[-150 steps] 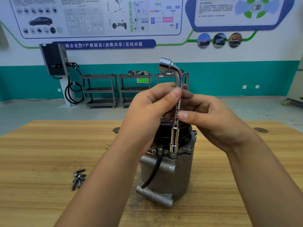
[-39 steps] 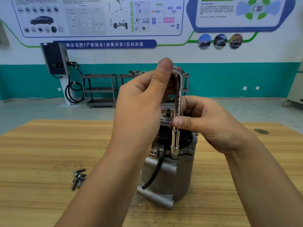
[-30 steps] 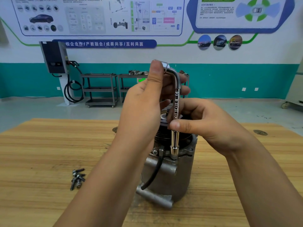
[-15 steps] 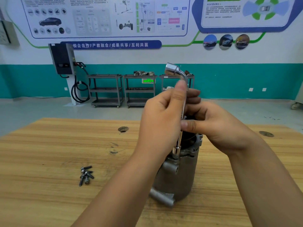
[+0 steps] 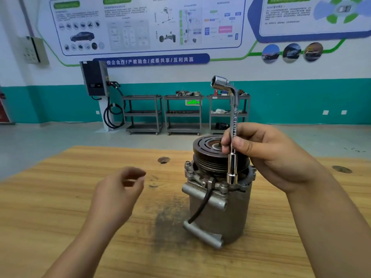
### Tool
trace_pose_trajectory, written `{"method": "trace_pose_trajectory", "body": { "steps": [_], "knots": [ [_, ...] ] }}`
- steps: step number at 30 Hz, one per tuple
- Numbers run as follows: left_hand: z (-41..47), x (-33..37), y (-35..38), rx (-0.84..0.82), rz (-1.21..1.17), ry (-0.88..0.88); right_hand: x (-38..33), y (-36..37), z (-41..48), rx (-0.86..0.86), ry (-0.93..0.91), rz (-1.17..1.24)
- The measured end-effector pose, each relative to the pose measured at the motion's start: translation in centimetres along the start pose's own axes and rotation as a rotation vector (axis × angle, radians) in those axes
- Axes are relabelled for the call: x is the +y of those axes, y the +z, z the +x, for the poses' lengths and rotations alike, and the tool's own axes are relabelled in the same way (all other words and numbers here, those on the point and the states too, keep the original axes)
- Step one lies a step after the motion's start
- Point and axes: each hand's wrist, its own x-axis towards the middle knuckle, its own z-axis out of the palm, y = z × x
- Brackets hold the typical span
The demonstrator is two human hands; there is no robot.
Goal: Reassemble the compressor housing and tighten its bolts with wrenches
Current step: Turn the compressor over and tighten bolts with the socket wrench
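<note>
The grey compressor housing (image 5: 220,213) stands upright on the wooden table (image 5: 60,207), its black pulley (image 5: 208,155) on top and a black cable hanging down its front. A chrome L-shaped socket wrench (image 5: 233,125) stands vertical, its lower socket over a bolt on the housing's top flange. My right hand (image 5: 267,155) grips the wrench shaft at mid height. My left hand (image 5: 118,193) hovers over the table left of the housing, blurred, fingers loosely curled, holding nothing. Other flange bolts (image 5: 187,167) show at the left rim.
A dark smudge stains the table in front of the housing. Two round holes (image 5: 163,159) mark the tabletop behind. Beyond the table are grey shelf carts (image 5: 182,113) and a wall charger (image 5: 94,79) against the teal wall.
My left hand has let go of the wrench and dropped down to the left over the table. My right hand still holds the wrench on the bolt. The view shifted left.
</note>
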Motion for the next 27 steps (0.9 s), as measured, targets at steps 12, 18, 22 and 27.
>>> {"method": "trace_pose_trajectory", "body": {
  "steps": [12, 18, 22, 27],
  "knots": [
    [-1.2, -7.9, 1.1, -0.24, 0.599, -0.045, -0.2, 0.4, -0.1, 0.002, 0.019, -0.051],
    [-0.9, -8.8, 1.8, -0.236, 0.683, -0.041, -0.1, 0.4, -0.1, -0.011, 0.035, -0.092],
    [-1.3, -8.3, 1.8, -0.252, 0.669, 0.002, -0.1, 0.4, 0.0, -0.019, 0.033, -0.103],
    [-2.6, -6.4, 1.9, -0.263, 0.494, 0.125, -0.2, 0.3, -0.1, -0.029, 0.026, -0.106]
  ]
}}
